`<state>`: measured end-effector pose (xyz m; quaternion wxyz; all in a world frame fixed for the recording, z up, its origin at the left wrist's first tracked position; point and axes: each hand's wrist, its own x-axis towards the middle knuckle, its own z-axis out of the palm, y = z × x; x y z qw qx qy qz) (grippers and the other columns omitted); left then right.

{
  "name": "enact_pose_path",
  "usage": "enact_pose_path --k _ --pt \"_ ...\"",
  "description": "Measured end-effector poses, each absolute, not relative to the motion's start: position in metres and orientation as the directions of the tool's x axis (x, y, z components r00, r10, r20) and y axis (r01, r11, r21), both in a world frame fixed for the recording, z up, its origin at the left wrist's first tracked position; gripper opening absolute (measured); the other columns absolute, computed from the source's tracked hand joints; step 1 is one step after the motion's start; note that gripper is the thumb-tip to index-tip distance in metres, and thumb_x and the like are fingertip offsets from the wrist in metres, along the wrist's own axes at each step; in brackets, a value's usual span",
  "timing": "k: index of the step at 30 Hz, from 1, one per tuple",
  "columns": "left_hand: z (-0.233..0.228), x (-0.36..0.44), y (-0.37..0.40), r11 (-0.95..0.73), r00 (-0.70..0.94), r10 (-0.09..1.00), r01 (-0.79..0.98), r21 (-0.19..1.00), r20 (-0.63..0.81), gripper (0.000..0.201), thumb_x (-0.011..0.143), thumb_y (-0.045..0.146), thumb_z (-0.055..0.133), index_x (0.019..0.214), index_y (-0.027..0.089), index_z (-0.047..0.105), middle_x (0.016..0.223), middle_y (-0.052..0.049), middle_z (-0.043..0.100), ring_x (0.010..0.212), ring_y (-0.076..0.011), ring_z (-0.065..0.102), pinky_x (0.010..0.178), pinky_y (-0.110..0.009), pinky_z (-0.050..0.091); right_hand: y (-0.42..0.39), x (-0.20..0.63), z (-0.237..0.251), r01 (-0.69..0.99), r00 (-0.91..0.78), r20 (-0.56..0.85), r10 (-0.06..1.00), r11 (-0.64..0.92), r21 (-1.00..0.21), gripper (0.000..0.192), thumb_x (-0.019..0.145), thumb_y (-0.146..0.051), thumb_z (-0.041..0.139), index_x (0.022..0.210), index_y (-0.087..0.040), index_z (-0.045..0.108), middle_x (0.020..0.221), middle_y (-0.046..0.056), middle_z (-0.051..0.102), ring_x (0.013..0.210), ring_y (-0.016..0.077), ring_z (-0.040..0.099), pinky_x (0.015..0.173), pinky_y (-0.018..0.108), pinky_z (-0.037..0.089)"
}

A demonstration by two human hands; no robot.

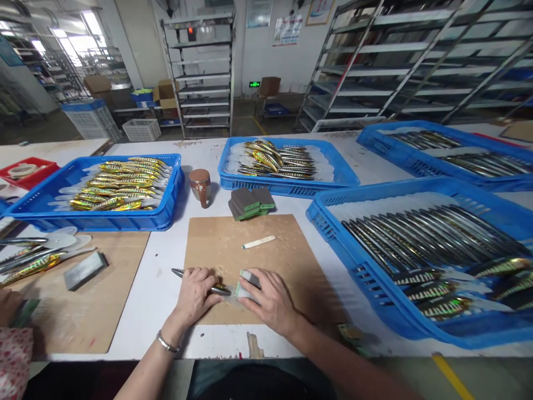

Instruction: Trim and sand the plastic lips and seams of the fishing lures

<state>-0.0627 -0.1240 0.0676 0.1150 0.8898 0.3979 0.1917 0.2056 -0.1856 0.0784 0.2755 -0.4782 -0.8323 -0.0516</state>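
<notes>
My left hand (195, 294) is closed around a dark, shiny fishing lure (219, 289), holding it low over the cardboard sheet (225, 236). The lure's pointed end sticks out on the left, and a clear plastic piece shows at its right end. Between the fingers of my right hand (272, 300) is a grey and green sanding block (246, 286), held against or close to that clear piece; exact contact is hidden. A pale flat strip (259, 242) lies on the cardboard above my hands. Several more sanding blocks (250, 203) are piled at its far edge.
Blue trays of lures stand at left (170, 214), back centre (287, 190) and right (381, 311), with another tray (375, 139) behind. A brown-lidded cup (200, 186) sits between two trays. At far left, a co-worker's hand (10, 305) is near a grey block (85, 270) and lures.
</notes>
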Motion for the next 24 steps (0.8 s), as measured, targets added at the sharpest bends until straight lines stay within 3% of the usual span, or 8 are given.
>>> enact_pose_path --k 10,24 --pt "0.067 -0.061 -0.129 -0.670 0.630 0.740 0.665 0.329 0.233 0.052 0.101 0.067 0.046 0.114 0.025 0.073 0.104 -0.008 0.069 0.092 -0.0238 0.058 0.084 -0.042 0.034 -0.184 0.203 0.078 0.791 -0.424 0.538 0.728 0.587 -0.170 0.030 0.102 -0.040 0.064 0.126 -0.023 0.072 0.130 0.015 0.066 0.115 0.0289 0.062 0.098 0.046 0.050" --pt "0.066 -0.057 -0.133 -0.663 0.619 0.747 0.672 0.329 0.242 0.057 0.101 0.069 0.040 0.114 0.023 0.071 0.101 -0.008 0.068 0.090 -0.0248 0.057 0.086 -0.044 0.034 -0.192 0.204 0.073 0.855 -0.364 0.485 0.796 0.492 -0.166 0.028 0.102 -0.038 0.063 0.124 -0.023 0.073 0.128 0.015 0.066 0.112 0.0286 0.063 0.095 0.043 0.053"
